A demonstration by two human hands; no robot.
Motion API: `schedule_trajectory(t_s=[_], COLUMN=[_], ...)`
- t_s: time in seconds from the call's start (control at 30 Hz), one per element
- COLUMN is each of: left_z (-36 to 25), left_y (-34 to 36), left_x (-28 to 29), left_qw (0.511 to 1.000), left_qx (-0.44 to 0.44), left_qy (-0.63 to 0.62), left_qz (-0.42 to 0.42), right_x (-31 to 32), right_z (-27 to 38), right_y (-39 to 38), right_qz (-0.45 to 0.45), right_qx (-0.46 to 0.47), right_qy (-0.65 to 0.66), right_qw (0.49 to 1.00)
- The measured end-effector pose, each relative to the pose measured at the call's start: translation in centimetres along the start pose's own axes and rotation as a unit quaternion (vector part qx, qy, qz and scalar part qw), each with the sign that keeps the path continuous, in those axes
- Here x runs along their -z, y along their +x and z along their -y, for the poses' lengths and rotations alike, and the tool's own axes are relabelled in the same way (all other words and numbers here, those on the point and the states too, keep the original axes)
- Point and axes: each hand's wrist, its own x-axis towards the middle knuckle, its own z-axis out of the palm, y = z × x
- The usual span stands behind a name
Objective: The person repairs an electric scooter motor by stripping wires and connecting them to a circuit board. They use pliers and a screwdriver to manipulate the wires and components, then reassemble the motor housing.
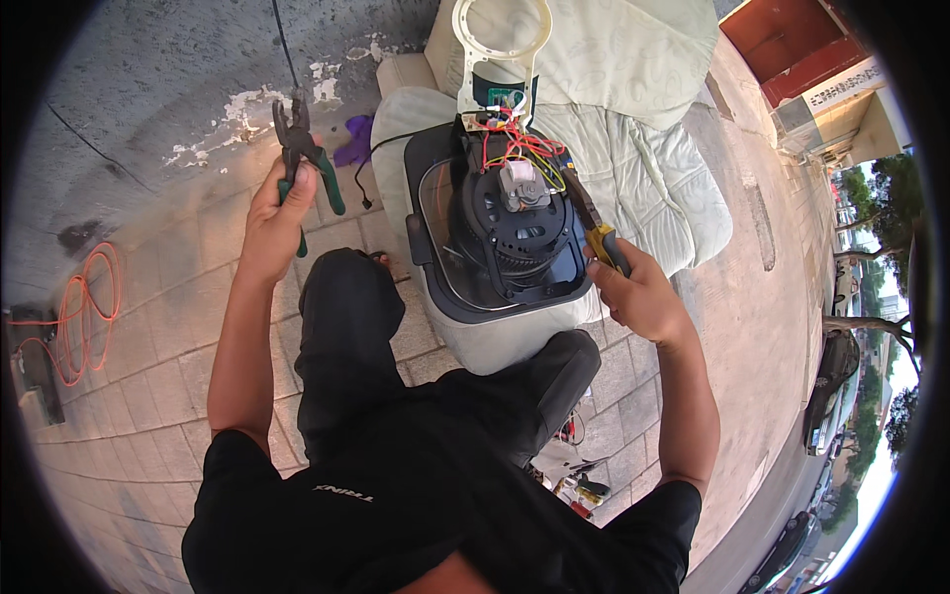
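Note:
My left hand [277, 203] is raised and closed round green-handled pliers [327, 176]; their jaws point up, away from the appliance. In my right hand [641, 297] are yellow-and-black-handled pliers [600, 238], their dark jaws reaching up and left to the wires' right end. Whether the jaws grip a wire is too small to tell. Before me lies an opened black appliance [424, 223] with rounded corners. A grey motor [524, 188] sits on a round black slotted housing. Red, yellow and white wires [520, 146] run over it toward a cream ring-shaped frame [469, 61] with a green circuit board.
Pale padded cushions [658, 183] lie under and behind the appliance. A purple cloth [354, 142] and black cord lie by the wall. An orange cable [71, 322] coils at far left. Several hand tools [582, 492] lie on the paving by my right leg. Parked cars [833, 386] stand far right.

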Motion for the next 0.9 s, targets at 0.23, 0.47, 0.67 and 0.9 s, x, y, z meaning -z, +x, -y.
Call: schedule_trajectory(t_s=[0.23, 0.47, 0.67, 0.9], left_z=[-0.2, 0.9, -1.1, -3.8], left_y=[2.8, -0.8, 5.9, 11.5], left_x=[-2.8, -8.2, -8.5, -11.0], left_qw=[0.781, 0.824, 0.934, 0.728], left_qx=[0.037, 0.190, -0.175, -0.444], left_qy=[-0.614, -0.503, 0.263, 0.482], left_qz=[0.109, 0.179, 0.166, 0.199], right_x=[1.6, 2.0, 2.7, 4.1], right_z=[0.1, -0.8, -1.5, -1.8], right_y=[1.5, 2.1, 2.7, 3.0], right_qz=[0.025, 0.055, 0.073, 0.100], right_qx=[-0.024, -0.008, 0.029, 0.007], right_qy=[0.007, 0.039, 0.013, 0.013], right_qw=[0.999, 0.998, 0.997, 0.995])
